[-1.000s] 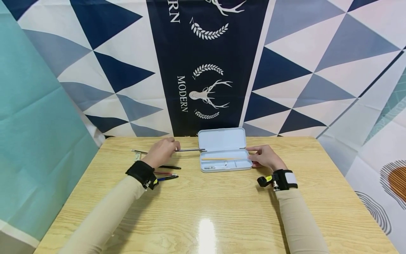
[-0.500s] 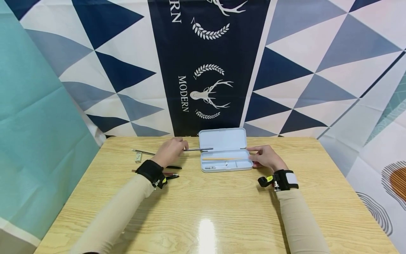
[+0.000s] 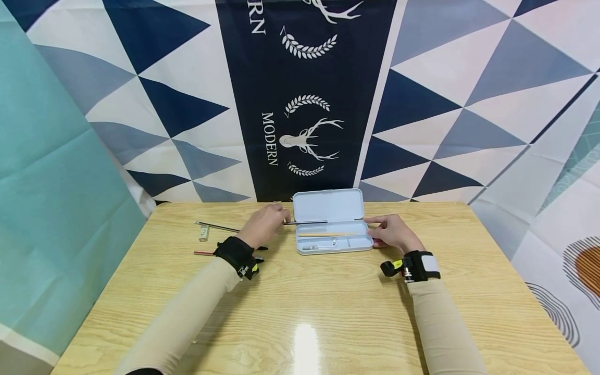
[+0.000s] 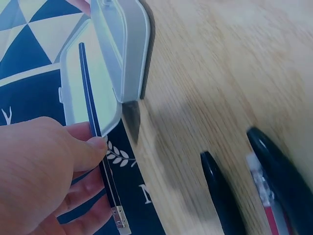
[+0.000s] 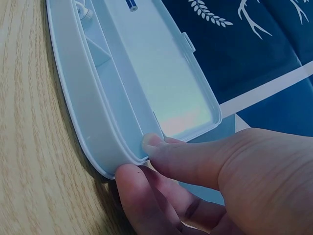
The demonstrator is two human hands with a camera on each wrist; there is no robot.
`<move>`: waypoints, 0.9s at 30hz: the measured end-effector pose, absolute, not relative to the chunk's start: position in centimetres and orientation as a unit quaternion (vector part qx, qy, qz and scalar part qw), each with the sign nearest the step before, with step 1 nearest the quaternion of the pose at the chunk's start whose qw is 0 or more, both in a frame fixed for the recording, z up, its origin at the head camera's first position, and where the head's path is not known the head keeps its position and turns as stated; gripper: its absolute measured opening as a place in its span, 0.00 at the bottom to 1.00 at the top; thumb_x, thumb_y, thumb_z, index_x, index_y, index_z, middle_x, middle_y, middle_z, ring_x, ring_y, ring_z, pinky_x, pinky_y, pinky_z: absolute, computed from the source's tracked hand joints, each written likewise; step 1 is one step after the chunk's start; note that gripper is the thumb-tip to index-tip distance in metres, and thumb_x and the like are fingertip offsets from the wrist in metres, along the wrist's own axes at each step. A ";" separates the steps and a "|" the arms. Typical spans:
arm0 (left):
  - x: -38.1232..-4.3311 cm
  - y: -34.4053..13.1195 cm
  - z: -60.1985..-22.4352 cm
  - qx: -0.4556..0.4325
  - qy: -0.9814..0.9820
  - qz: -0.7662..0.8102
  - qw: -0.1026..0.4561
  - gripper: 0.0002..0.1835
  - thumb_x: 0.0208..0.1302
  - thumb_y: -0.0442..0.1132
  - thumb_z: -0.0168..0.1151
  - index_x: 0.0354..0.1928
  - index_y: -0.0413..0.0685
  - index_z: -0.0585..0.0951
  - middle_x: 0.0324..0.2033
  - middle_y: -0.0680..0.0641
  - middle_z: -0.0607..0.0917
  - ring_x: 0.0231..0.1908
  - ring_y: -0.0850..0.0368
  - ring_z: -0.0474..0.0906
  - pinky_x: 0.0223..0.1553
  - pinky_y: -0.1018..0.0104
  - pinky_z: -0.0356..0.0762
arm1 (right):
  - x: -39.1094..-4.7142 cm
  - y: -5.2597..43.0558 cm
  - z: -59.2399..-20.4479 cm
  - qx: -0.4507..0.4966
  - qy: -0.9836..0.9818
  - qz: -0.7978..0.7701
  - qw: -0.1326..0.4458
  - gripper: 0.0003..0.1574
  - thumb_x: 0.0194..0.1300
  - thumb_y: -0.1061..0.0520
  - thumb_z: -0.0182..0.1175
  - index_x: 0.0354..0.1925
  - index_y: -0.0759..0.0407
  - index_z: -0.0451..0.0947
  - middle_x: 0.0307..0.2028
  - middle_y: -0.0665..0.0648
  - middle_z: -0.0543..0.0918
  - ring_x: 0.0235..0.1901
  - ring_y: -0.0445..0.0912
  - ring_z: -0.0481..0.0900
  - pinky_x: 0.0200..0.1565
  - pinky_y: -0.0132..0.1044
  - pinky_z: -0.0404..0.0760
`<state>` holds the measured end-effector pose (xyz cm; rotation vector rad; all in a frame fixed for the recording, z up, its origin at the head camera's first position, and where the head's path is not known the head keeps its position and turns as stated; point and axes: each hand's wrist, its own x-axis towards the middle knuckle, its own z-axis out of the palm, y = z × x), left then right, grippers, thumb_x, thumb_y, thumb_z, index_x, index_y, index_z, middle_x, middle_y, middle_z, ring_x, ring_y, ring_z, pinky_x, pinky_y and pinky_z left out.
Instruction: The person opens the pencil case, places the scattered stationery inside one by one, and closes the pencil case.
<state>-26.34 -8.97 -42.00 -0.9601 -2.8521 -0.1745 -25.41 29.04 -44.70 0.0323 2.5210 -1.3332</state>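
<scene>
In the head view a light blue pencil case (image 3: 328, 204) lies with its lid raised near the back of the table. My left hand (image 3: 263, 226) pinches a dark striped pencil (image 4: 93, 103) between thumb and fingers, its white eraser end towards the palm. The pencil's far end reaches over the case near the hinge. My right hand (image 3: 396, 233) grips the case's right end, thumb (image 5: 154, 142) over the rim and fingers against the outside. Inside the case are a yellow pencil (image 3: 328, 235) and a small silver-and-clear tool (image 3: 311, 247).
Left of the case lie another dark pencil (image 3: 217, 226), a small eraser block (image 3: 203, 233) and a red pencil (image 3: 202, 253) partly hidden by my left wrist. Two dark pens, one a black pen (image 4: 222, 193), show in the left wrist view. A patterned cloth (image 3: 300, 104) hangs behind the table.
My left hand has moved right with the dark pencil, whose tip now reaches further over the case. My right hand has stayed at the case's end.
</scene>
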 end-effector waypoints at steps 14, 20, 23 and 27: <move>-26.4 -7.6 -42.2 -0.335 -0.935 -0.082 0.087 0.11 0.71 0.23 0.72 0.50 0.43 0.90 0.46 0.43 0.91 0.50 0.46 0.90 0.54 0.53 0.91 | -25.4 28.8 -44.9 0.007 0.871 -0.470 0.143 0.33 0.81 0.64 0.65 0.80 0.65 0.74 0.30 0.55 0.77 0.25 0.38 0.85 0.32 0.28 0.88; -26.6 -7.1 -42.4 -0.334 -0.935 -0.081 0.089 0.12 0.68 0.22 0.74 0.48 0.44 0.90 0.46 0.44 0.91 0.51 0.47 0.90 0.55 0.54 0.91 | -25.5 28.8 -45.1 0.002 0.873 -0.467 0.142 0.33 0.81 0.64 0.65 0.79 0.66 0.74 0.30 0.55 0.77 0.25 0.38 0.85 0.32 0.29 0.88; -26.8 -6.6 -42.4 -0.332 -0.936 -0.076 0.084 0.12 0.69 0.24 0.74 0.50 0.44 0.90 0.47 0.43 0.91 0.52 0.46 0.89 0.57 0.53 0.91 | -25.6 28.9 -45.2 0.003 0.874 -0.464 0.142 0.33 0.81 0.64 0.65 0.80 0.66 0.74 0.30 0.55 0.77 0.26 0.38 0.85 0.32 0.29 0.88; -26.9 -6.0 -42.5 -0.336 -0.935 -0.071 0.093 0.10 0.73 0.25 0.71 0.50 0.44 0.91 0.46 0.42 0.91 0.51 0.45 0.90 0.54 0.53 0.91 | -25.5 29.0 -45.1 0.009 0.875 -0.462 0.144 0.34 0.82 0.62 0.66 0.80 0.65 0.74 0.32 0.55 0.77 0.26 0.39 0.85 0.33 0.29 0.88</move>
